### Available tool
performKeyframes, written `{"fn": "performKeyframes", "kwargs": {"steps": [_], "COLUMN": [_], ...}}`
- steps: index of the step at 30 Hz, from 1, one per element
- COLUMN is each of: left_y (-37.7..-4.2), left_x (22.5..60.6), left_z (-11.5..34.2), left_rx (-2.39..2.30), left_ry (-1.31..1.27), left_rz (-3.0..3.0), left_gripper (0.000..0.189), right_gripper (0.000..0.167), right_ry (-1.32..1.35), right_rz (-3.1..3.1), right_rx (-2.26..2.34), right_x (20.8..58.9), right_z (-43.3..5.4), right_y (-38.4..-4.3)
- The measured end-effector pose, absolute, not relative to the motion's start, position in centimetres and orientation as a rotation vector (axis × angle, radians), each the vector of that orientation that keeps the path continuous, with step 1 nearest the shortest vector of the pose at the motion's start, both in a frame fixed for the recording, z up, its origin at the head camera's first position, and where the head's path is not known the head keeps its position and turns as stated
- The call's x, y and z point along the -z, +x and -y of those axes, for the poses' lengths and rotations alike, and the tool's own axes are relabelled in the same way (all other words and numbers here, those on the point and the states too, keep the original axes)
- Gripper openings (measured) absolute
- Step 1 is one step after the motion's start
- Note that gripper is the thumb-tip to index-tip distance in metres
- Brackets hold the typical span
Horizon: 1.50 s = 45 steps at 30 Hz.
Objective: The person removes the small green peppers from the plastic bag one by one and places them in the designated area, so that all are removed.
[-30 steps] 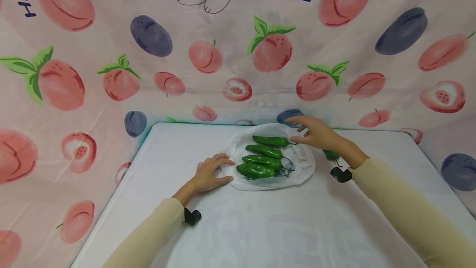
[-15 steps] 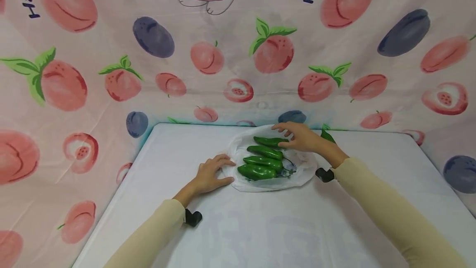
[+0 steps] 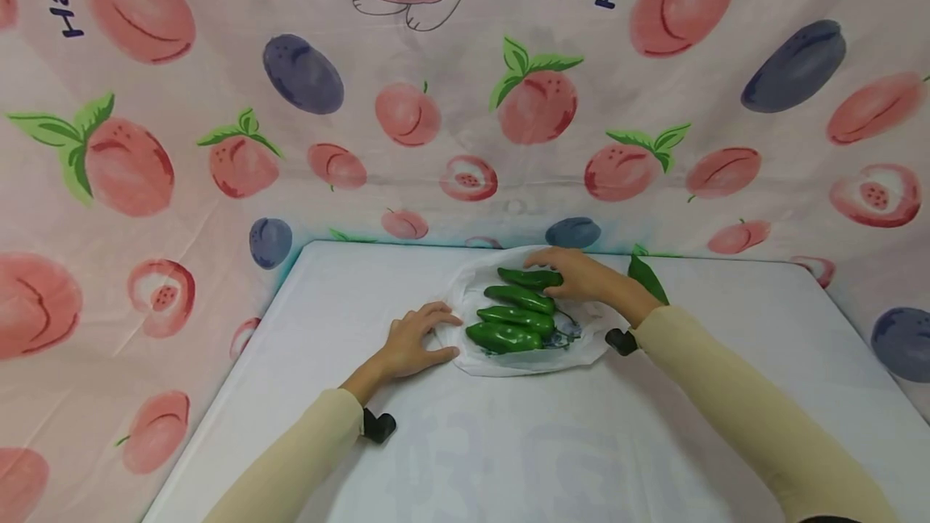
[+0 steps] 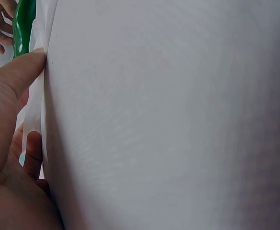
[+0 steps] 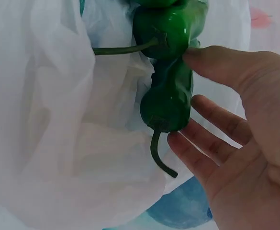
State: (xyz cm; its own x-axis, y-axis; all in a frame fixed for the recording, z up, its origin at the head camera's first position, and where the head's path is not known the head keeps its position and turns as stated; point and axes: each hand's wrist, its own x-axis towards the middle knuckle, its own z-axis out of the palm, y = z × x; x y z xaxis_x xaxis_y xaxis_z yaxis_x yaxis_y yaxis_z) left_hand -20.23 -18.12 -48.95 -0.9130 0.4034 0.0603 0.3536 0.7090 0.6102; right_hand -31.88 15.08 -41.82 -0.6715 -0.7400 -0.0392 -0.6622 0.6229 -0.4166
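Several long green peppers (image 3: 504,336) lie side by side on a white plastic bag (image 3: 501,363), their stems toward the right. My right hand (image 3: 577,273) reaches over the farthest pepper (image 3: 529,278), fingers beyond it and thumb on its near side. In the right wrist view, straight fingertips touch that pepper (image 5: 166,108) near its stem end, and the thumb tip meets it from above. My left hand (image 3: 410,341) rests spread at the bag's left edge. The left wrist view has its thumb (image 4: 20,72) against the bag (image 4: 37,108), with no curl round it.
Another green pepper (image 3: 647,277) lies right of the bag, partly hidden by my right forearm. The white table (image 3: 349,281) ends at the back against a pink fruit-print cloth (image 3: 327,192). A black wrist camera (image 3: 379,426) sits under my left wrist.
My right hand has moved left and slightly nearer, from the far right of the bag onto the farthest pepper. The left hand and the peppers have stayed in place.
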Motion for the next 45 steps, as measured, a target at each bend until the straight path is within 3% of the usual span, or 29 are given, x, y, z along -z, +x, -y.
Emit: {"fn": "performKeyframes", "kwargs": {"steps": [45], "left_y": [-20.2], "left_x": [49.1], "left_z": [18.3], "left_rx": [-0.973], "left_ry": [0.628], "left_rz": [-2.832], "left_gripper": [0.046], "right_gripper": [0.046], "right_ry": [-1.207], "right_rz": [-2.678], "right_rx": [0.245], "right_x": [42.1], "right_z": [-13.5], "right_y": [-32.3]}}
